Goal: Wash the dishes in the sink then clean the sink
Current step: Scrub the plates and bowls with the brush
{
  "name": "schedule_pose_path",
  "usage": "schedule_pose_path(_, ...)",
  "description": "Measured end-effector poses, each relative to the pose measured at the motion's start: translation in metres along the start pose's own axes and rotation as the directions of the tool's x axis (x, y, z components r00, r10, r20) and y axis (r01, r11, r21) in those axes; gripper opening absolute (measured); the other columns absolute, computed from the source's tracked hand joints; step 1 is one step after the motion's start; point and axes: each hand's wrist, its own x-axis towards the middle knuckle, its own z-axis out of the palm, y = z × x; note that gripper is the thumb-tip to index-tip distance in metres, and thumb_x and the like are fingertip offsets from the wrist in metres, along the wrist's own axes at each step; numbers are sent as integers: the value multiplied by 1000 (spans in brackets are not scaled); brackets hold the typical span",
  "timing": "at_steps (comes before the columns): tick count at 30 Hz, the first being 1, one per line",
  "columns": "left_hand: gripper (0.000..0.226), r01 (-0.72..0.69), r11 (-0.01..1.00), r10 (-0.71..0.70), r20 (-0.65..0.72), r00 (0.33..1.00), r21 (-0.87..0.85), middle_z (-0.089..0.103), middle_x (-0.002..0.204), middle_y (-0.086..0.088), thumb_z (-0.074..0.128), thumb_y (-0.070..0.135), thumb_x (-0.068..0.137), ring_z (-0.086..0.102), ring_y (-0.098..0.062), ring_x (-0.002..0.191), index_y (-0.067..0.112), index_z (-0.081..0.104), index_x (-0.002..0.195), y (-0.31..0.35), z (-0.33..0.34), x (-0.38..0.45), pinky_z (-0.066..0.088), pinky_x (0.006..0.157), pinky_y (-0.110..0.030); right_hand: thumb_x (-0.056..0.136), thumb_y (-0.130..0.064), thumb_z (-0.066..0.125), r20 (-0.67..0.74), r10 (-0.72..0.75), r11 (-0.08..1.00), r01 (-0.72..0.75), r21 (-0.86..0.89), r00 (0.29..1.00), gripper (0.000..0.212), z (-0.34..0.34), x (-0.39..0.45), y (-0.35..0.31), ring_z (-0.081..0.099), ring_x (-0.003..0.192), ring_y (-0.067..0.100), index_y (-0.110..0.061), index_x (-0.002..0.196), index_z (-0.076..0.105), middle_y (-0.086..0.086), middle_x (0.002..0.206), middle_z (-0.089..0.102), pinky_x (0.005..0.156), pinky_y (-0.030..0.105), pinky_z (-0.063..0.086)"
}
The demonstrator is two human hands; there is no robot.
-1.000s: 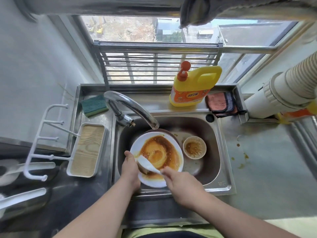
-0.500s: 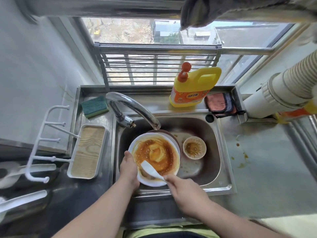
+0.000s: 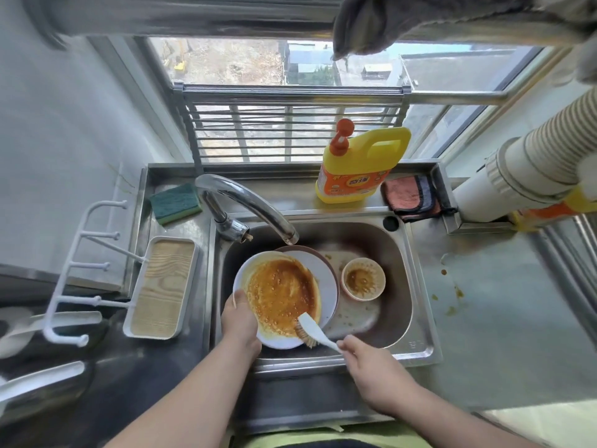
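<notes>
White hook rack [image 3: 69,286] beside wood-lined tray [image 3: 161,287], ribbed duct [image 3: 529,169] at right, sauce drips [image 3: 452,300] on counter

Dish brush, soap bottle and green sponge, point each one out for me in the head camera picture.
dish brush [image 3: 309,328], head view, on the white back of its head.
soap bottle [image 3: 357,171], head view, on the yellow body above the label.
green sponge [image 3: 174,202], head view, on the middle of its green top face.

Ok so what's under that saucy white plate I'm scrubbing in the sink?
Another plate lies beneath the saucy plate, its pale face and dark rim showing on the right. How much more is stacked below is covered. The small bowl sits apart.
</notes>
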Motion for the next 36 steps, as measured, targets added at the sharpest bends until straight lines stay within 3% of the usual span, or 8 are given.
schedule_pose_path(7, 39, -23, 997, 19, 49, 999, 75, 66, 125, -6, 32, 49, 113, 64, -30, 116, 28, 56, 136, 4, -2, -10, 54, 101, -50, 109, -44, 31, -123, 59, 998, -57, 22, 991, 22, -12, 29, -9, 65, 94, 35, -35, 119, 48, 6, 103, 72, 83, 46, 56)
schedule_pose_path(10, 34, 0, 992, -11, 80, 997, 128, 69, 122, -5, 31, 57, 110, 67, -32, 113, 39, 60, 114, 3, -2, -12, 56, 100, -58, 109, -43, 30, -154, 41, 996, -27, 91, 987, 23, -28, 55, -30, 63, 94, 31, -38, 118, 51, 4, 106, 71, 82, 43, 54)
schedule_pose_path(14, 49, 64, 990, -75, 83, 994, 127, 72, 119, -9, 25, 66, 107, 72, -33, 107, 36, 58, 127, 8, 7, -15, 61, 92, -57, 110, -41, 32, -106, -87, 972, 107, 207, 991, 28, -15, 62, -81, 63, 99, 26, -38, 129, 52, 0, 111, 69, 88, 42, 54)
schedule_pose_path(17, 70, 205, 978, -197, 149, 969, -38, 74, 119, -16, 15, 76, 102, 72, -41, 105, 30, 57, 134, 23, 14, -14, 60, 88, -62, 109, -39, 37, -20, -159, 940, 158, 303, 987, 27, 4, 37, -95, 63, 107, 28, -36, 130, 54, 3, 120, 69, 90, 38, 50)
schedule_pose_path(22, 99, 264, 956, -239, 183, 954, -128, 75, 118, -20, 7, 86, 94, 69, -39, 112, 16, 67, 126, 32, 6, -12, 55, 100, -53, 108, -41, 40, 86, -157, 918, 113, 380, 984, 23, 4, 3, -79, 60, 85, 20, -39, 124, 56, 0, 89, 68, 79, 34, 46)
schedule_pose_path(27, 72, 209, 977, -199, 184, 963, -38, 78, 114, -17, 17, 70, 106, 76, -37, 100, 21, 63, 133, 19, 17, -21, 64, 74, -47, 109, -39, 35, -46, -88, 896, 99, 433, 995, 26, -13, 48, -103, 62, 92, 22, -37, 125, 55, -3, 102, 67, 78, 37, 48)
schedule_pose_path(30, 54, 148, 989, -149, 143, 978, 19, 75, 119, -11, 25, 62, 109, 75, -35, 102, 29, 52, 140, 16, 22, -24, 64, 80, -56, 106, -42, 29, -87, 40, 819, 17, 573, 995, 22, -12, 74, -106, 58, 78, 21, -43, 112, 50, -1, 93, 64, 70, 44, 52)
schedule_pose_path(36, 74, 247, 969, -242, 196, 950, 0, 79, 109, -15, 16, 79, 99, 76, -37, 98, 27, 63, 122, 26, 26, -18, 63, 76, -52, 107, -37, 34, 8, -64, 835, 49, 548, 998, 22, 6, 52, -102, 55, 71, 15, -38, 117, 55, -4, 91, 64, 66, 33, 47)
